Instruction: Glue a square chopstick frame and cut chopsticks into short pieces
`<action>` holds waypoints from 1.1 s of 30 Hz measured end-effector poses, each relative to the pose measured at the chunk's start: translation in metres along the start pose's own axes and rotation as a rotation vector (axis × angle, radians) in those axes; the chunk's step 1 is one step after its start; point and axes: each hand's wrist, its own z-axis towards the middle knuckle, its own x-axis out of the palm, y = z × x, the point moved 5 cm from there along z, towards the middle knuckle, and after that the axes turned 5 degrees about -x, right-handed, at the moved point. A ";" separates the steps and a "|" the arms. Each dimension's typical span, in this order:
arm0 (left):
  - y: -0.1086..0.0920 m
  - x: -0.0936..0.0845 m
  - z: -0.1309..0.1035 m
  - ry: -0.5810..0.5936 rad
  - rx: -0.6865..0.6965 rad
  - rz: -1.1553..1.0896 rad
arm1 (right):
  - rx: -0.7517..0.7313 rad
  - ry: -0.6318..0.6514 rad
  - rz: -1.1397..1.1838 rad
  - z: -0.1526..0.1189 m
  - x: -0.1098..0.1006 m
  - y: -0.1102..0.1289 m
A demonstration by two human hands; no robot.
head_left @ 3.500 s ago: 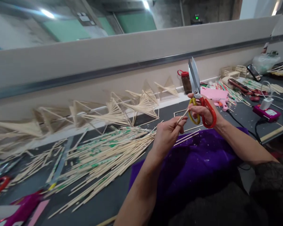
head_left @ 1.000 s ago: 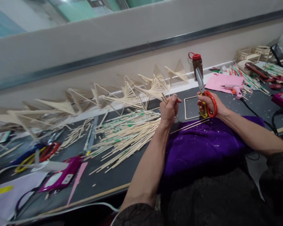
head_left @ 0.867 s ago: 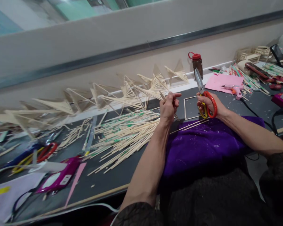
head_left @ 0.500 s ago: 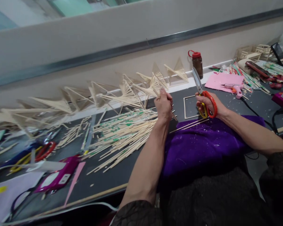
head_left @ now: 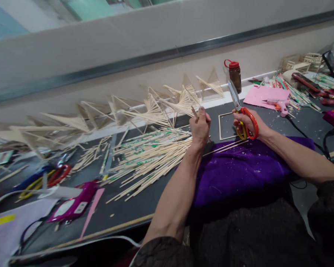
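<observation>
Two bare hands are at work above the bench point(head_left: 133, 209), nearer its front edge than most of the stick models point(head_left: 180, 104) along its back edge. The left hand point(head_left: 200, 126) is curled into a fist around a thin stick point(head_left: 194, 112); whether it grips more than one, I cannot tell. That stick's long axis slants, upper end toward the back edge and leftward, lower end showing below the fist. The right hand point(head_left: 248, 124) has its fingers wrapped through the handles of the scissors point(head_left: 237, 107), whose blades point up and slightly left toward the back edge, nearly together. Just beyond that hand lies a rectangular stick outline point(head_left: 219, 128), partly hidden. Two long sticks point(head_left: 228, 147) reach onto the purple cloth point(head_left: 239, 172) over the front edge. Left of them, a stick pile point(head_left: 153, 157) runs obliquely from near the front edge toward the left hand.
</observation>
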 end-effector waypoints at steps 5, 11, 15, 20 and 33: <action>0.003 -0.006 0.001 0.018 0.104 0.092 | -0.025 0.021 -0.026 0.000 -0.001 -0.001; -0.008 -0.003 -0.004 0.153 -0.003 0.203 | -0.105 0.011 -0.176 -0.002 0.000 0.005; -0.015 0.009 -0.033 0.514 -0.434 0.008 | -0.170 0.005 -0.148 -0.005 0.003 0.016; -0.024 0.028 -0.077 0.856 -0.656 -0.135 | -0.228 0.082 -0.037 -0.010 0.010 0.034; -0.005 0.057 -0.103 0.914 -0.791 -0.016 | -0.222 0.219 -0.049 -0.024 0.020 0.051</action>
